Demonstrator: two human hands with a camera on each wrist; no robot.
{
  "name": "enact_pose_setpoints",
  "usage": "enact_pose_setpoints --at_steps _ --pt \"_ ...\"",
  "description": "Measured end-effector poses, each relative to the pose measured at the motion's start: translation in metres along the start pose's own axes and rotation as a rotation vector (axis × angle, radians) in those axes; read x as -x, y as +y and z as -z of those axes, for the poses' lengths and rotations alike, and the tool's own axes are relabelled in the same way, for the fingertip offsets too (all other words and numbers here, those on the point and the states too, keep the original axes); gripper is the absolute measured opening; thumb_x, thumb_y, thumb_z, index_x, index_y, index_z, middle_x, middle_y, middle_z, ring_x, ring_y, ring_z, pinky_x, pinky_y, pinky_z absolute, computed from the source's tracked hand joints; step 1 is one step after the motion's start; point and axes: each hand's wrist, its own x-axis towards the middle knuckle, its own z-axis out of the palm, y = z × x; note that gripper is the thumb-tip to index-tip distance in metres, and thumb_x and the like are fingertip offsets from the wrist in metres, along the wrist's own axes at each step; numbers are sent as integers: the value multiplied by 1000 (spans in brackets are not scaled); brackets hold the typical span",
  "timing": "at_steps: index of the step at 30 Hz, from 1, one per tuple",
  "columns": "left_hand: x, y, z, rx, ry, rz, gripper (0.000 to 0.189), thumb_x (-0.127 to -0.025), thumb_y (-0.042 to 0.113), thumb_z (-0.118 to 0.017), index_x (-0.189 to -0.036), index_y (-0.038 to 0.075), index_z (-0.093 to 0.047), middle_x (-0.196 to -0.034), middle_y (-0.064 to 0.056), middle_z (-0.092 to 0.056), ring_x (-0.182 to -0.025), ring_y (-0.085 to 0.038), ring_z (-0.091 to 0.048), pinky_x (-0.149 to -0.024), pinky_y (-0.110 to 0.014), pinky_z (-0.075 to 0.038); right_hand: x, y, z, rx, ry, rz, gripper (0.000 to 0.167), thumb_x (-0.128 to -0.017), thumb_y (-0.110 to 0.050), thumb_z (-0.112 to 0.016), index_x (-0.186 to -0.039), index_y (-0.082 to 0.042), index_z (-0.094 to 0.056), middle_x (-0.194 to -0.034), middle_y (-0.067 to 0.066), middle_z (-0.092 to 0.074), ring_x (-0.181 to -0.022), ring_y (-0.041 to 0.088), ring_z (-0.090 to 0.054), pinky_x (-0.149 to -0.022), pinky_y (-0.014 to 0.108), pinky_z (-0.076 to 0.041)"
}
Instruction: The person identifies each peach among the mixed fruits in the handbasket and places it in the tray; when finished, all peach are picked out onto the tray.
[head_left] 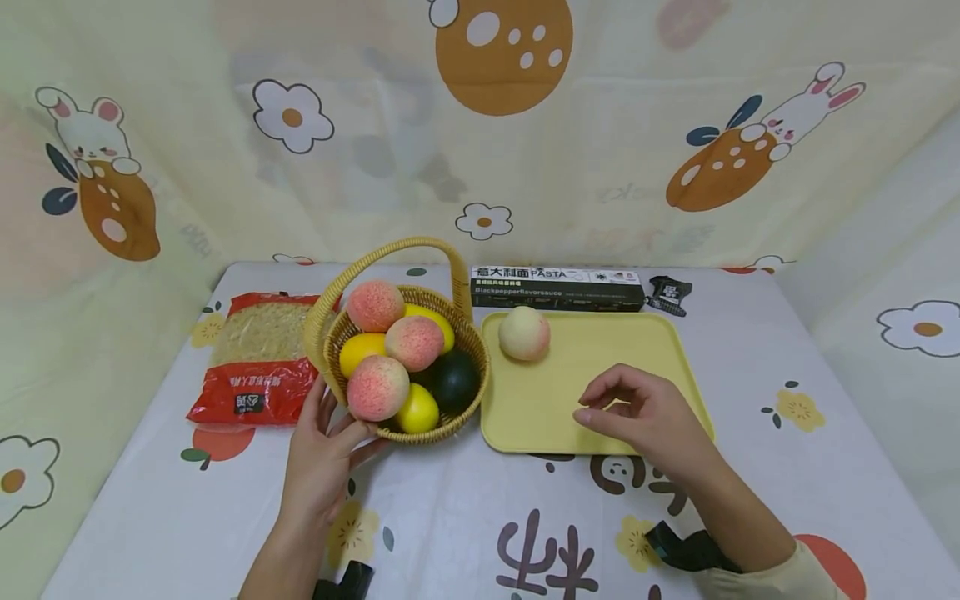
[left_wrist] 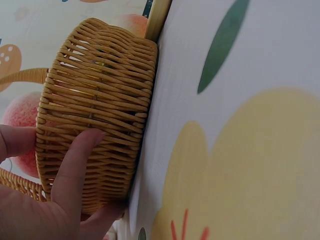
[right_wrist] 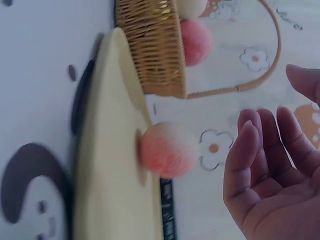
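A wicker basket (head_left: 471,367) with a tall handle holds several pink peaches (head_left: 414,343), yellow lemon-like fruits (head_left: 417,409) and a dark green, avocado-like fruit (head_left: 455,381). My left hand (head_left: 324,458) holds the basket at its near left side. In the left wrist view, one finger presses the woven wall (left_wrist: 100,115) while another reaches the rim. One pale peach (head_left: 524,334) sits on the yellow tray (head_left: 592,375), toward its far left corner. Over the right part of the tray hovers my right hand (head_left: 645,417), its fingers loosely bent and nothing in them.
Left of the basket lies a red bag (head_left: 255,367) of dry noodle-like food. A black and white pasta box (head_left: 557,289) stands behind the tray, and a small black packet (head_left: 668,295) is beside it. A patterned cloth (head_left: 480,167) hangs behind the table.
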Motion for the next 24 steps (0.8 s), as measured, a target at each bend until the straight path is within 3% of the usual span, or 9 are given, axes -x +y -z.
enact_pose_setpoints --at_steps 3,7,12,18,24 --pt "0 0 1 2 -1 3 101 -94 1 -71 -167 47 -18 -174 6 -26 -144 -26 -52 -92 -42 -65 -7 -10 -4 36 -27 35 19 -91 -12 -83 -104 -8 -71 -103 15 -71 -89 16 -70 -75 27 -61" --pt "0 -1 1 5 -6 2 101 -95 0 -70 -167 47 -18 -174 6 -26 -144 -25 -52 -92 -41 -65 -22 -24 -14 98 -84 73 31 -87 -15 -87 -113 -10 -70 -107 6 -72 -91 17 -71 -76 28 -61" --pt "0 -1 1 2 -5 2 101 -95 0 -70 -167 47 -18 -175 6 -25 -145 -26 -51 -92 -40 -65 -45 -41 -28 142 -185 80 55 -83 -24 -91 -130 -14 -64 -123 2 -70 -107 24 -72 -80 32 -63" --pt "-1 -1 1 -1 -8 10 101 -95 2 -71 -167 48 -17 -175 6 -24 -145 -26 -51 -93 -40 -65 -75 -56 -44 161 -306 95 82 -79 -27 -95 -149 -18 -54 -148 8 -60 -129 32 -65 -84 32 -65" --pt "0 0 1 5 -12 11 102 -95 1 -71 -168 47 -17 -174 6 -26 -143 -24 -52 -91 -40 -65 -105 -58 -61 190 -390 140 95 -77 -31 -96 -157 -17 -46 -157 5 -53 -138 38 -58 -90 37 -65"
